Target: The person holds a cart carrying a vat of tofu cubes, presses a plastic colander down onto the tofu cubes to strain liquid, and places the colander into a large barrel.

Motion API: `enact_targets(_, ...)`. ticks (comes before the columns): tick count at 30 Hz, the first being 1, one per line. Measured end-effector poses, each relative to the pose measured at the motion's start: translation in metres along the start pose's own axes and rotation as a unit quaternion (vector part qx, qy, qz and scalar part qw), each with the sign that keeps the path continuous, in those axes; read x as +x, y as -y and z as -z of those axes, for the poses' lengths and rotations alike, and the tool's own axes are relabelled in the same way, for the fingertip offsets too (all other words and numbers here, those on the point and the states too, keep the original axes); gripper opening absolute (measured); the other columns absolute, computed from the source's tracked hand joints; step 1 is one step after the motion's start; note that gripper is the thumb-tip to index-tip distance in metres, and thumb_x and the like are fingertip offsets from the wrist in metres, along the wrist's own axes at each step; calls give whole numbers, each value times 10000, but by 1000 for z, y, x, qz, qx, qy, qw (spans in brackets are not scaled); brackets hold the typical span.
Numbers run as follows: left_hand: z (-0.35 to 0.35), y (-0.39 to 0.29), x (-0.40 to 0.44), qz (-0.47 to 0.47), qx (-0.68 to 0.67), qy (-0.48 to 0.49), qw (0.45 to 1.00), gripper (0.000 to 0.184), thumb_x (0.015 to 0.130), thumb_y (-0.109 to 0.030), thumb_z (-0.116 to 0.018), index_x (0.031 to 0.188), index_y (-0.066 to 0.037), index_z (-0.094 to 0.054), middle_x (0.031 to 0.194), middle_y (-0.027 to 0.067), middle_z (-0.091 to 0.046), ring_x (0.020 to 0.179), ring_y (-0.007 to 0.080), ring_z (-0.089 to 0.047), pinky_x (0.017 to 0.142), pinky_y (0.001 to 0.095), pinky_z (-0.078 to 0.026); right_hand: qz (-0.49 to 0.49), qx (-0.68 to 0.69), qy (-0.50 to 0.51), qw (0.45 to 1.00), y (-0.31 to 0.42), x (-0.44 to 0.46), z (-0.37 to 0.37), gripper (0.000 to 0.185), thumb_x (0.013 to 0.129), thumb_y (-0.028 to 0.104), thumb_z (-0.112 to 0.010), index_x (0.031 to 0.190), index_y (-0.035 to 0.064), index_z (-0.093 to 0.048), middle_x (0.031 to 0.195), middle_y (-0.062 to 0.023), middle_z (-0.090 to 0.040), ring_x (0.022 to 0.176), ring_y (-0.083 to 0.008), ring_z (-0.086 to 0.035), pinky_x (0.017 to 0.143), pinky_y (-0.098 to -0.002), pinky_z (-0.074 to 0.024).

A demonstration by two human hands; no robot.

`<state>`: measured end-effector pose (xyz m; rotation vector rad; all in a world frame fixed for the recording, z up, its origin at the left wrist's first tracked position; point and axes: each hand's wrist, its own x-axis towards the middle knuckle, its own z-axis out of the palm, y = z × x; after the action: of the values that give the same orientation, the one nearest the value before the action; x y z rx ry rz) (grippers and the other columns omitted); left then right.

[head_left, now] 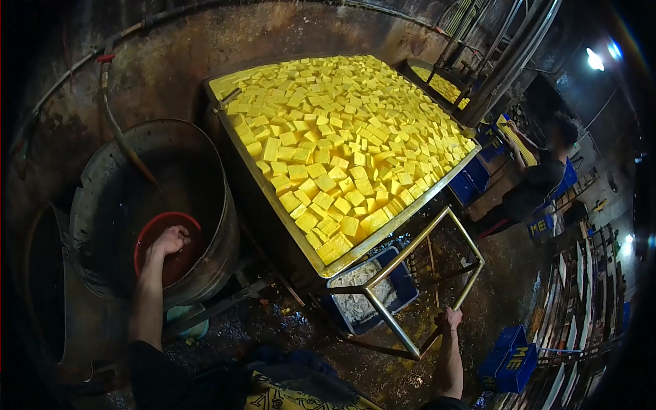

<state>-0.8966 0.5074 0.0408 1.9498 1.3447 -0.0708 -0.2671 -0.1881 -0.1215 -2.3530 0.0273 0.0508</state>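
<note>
Over a large metal drum (pixel 220 256), my left hand (pixel 172 240) is closed at a red bowl (pixel 146 236) inside it; whether the fingers grip anything is hidden. My right hand (pixel 449 318) is closed on a metal frame (pixel 393 321) of square tubing, which stands at the corner of a big tray. Yellow blocks (pixel 328 150) are heaped across that metal-edged tray (pixel 400 223). Below the frame is a blue crate (pixel 408 287) with whitish pieces (pixel 362 294) in it.
A co-worker (pixel 540 181) stands at the right, holding something yellow. Blue crates (pixel 509 362) lie at the lower right beside slatted racks (pixel 577 301). A hose (pixel 116 123) hangs into the drum. Metal posts (pixel 502 65) rise behind the tray.
</note>
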Motion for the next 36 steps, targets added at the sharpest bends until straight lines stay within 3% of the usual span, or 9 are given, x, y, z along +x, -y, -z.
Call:
enact_targets(4, 3, -14, -11, 11, 20, -6, 1000, 291, 797, -128, -644, 1042, 11, -572, 861, 94, -636, 646, 156, -598, 618, 316, -479, -63, 54, 9, 997, 0, 3, -1, 137, 806, 69, -524, 812, 24, -395, 553, -101, -485, 416, -235, -512, 341, -369, -412)
enact_targets(16, 2, -8, -7, 9, 19, -4, 1000, 303, 807, -150, -627, 1067, -3, -573, 888, 97, -644, 646, 161, -600, 631, 323, -489, -40, 26, -7, 999, 25, -14, 4, 177, 807, 103, -573, 781, 26, -416, 544, -97, -491, 417, -231, -520, 348, -376, -428)
enact_targets(23, 3, -8, -7, 4, 23, -4, 1000, 296, 808, -138, -621, 1068, -5, -574, 918, 100, -647, 664, 157, -605, 644, 323, -490, -5, 20, 4, 1000, -29, 24, -8, 209, 807, 106, -579, 726, 37, -398, 510, -68, -441, 375, -211, -461, 324, -364, -380)
enact_targets(26, 3, -8, -6, 11, 11, 0, 1000, 295, 807, -140, -621, 1065, -3, -575, 925, 103, -646, 662, 157, -608, 643, 327, -489, -69, 75, 13, 995, -32, 27, -9, 210, 804, 98, -573, 715, 45, -390, 503, -60, -424, 365, -205, -442, 317, -362, -362)
enact_targets(36, 4, -12, -9, 9, 31, 0, 999, 331, 799, -167, -639, 1077, -2, -566, 925, 110, -645, 657, 167, -608, 636, 327, -481, 22, -33, 6, 999, -2, 5, 4, 190, 799, 103, -577, 748, 29, -410, 556, -104, -500, 425, -227, -516, 359, -376, -444)
